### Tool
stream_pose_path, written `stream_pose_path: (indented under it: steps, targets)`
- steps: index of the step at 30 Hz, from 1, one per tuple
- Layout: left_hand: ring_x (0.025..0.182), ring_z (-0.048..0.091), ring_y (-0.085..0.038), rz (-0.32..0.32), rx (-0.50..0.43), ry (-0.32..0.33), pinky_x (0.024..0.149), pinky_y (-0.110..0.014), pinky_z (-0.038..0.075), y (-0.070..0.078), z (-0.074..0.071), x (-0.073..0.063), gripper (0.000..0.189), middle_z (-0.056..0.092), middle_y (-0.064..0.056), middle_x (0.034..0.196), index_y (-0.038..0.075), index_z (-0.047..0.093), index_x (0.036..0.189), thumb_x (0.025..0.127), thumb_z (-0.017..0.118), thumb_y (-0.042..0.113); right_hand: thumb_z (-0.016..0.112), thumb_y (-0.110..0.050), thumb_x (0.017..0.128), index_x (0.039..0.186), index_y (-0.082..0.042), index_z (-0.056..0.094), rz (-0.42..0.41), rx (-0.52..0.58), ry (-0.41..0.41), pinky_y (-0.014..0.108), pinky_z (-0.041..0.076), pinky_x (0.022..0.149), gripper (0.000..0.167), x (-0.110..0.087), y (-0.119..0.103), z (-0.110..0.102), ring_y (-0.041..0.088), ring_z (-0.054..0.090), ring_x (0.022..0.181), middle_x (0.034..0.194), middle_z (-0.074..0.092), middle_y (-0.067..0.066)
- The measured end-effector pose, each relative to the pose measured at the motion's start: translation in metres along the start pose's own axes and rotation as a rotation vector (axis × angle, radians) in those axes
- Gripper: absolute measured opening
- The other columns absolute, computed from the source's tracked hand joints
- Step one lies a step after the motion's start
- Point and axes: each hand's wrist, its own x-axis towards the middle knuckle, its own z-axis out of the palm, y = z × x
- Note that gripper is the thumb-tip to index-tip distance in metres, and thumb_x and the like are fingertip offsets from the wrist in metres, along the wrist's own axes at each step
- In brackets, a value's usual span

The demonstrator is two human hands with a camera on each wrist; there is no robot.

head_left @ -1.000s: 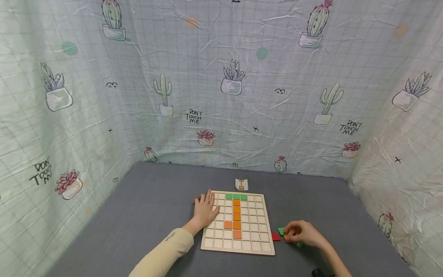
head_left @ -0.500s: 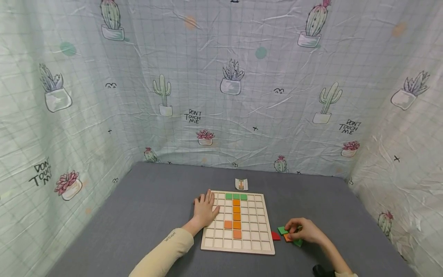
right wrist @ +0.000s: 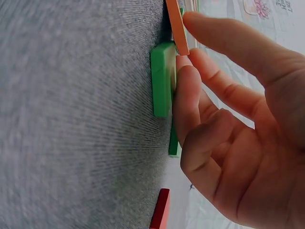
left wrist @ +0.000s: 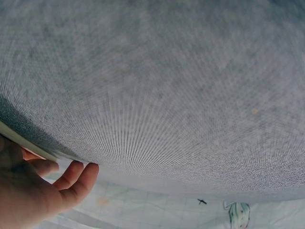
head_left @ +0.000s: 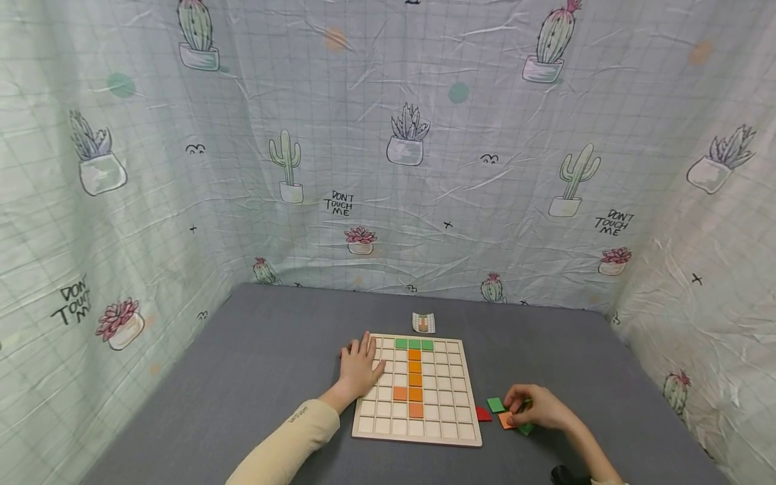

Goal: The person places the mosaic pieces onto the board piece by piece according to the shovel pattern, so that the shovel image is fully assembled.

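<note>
A wooden grid board (head_left: 448,417) lies on the grey table. My left hand (head_left: 358,369) rests on its left edge with the fingers spread; the left wrist view shows that hand (left wrist: 45,191) at the board's rim (left wrist: 24,143). Right of the board, my right hand (head_left: 541,406) has thumb and fingertips on an orange square tile (head_left: 506,420). In the right wrist view this orange tile (right wrist: 177,28) leans at a tilt between thumb and index fingertip. A green tile (right wrist: 162,78) lies under the curled fingers, partly hidden.
A loose green tile (head_left: 496,405) lies beside the right hand, and a red tile (head_left: 483,414) touches or nearly touches the board's right edge. Green tiles (head_left: 414,344) and orange tiles (head_left: 415,380) sit in board cells. Behind the board is a small pattern card (head_left: 423,323).
My right hand has shifted slightly right, and the orange tile has moved slightly right, away from the loose green tile. My left hand and the board have stayed in place.
</note>
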Motion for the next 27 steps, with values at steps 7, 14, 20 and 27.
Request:
stream_pose_path:
  steps: [7, 14, 20, 27]
  targets:
    - [0.109, 0.041, -0.031, 0.001, 0.006, 0.005, 0.071, -0.048, 0.035, 0.0002, -0.0004, -0.0001, 0.061, 0.033, -0.011, 0.143, 0.008, 0.036, 0.137, 0.092, 0.034, 0.049, 0.075, -0.016, 0.07, 0.092, 0.001, 0.06, 0.037, 0.008, -0.045, 0.021, 0.04, 0.053, 0.031, -0.0037, -0.0044, -0.0019, 0.002, 0.048, 0.06, 0.077, 0.059, 0.008]
    - [0.109, 0.041, -0.031, 0.0, 0.009, 0.009, 0.071, -0.048, 0.035, 0.0, -0.0014, -0.0005, 0.061, 0.033, -0.011, 0.143, 0.008, 0.037, 0.137, 0.092, 0.034, 0.049, 0.075, -0.013, 0.068, 0.092, 0.002, 0.059, 0.008, -0.003, -0.081, 0.021, 0.039, 0.053, 0.032, -0.0052, -0.0036, -0.0026, 0.001, 0.045, 0.061, 0.076, 0.056, 0.008]
    - [0.108, 0.041, -0.032, 0.0, -0.007, 0.009, 0.07, -0.048, 0.035, 0.0001, -0.0021, -0.0006, 0.06, 0.034, -0.011, 0.142, 0.008, 0.037, 0.136, 0.092, 0.035, 0.048, 0.075, -0.014, 0.067, 0.087, 0.0, 0.059, 0.003, -0.015, -0.074, 0.021, 0.038, 0.052, 0.029, -0.0047, -0.0025, -0.0028, 0.001, 0.045, 0.06, 0.073, 0.056, 0.005]
    - [0.11, 0.041, -0.032, 0.0, -0.013, 0.006, 0.072, -0.048, 0.035, -0.0001, 0.0001, -0.0005, 0.06, 0.033, -0.011, 0.143, 0.008, 0.037, 0.137, 0.092, 0.035, 0.048, 0.073, -0.017, 0.07, 0.085, -0.003, 0.061, 0.016, -0.057, -0.025, 0.02, 0.038, 0.053, 0.024, -0.002, 0.0034, -0.002, 0.001, 0.047, 0.059, 0.07, 0.057, -0.001]
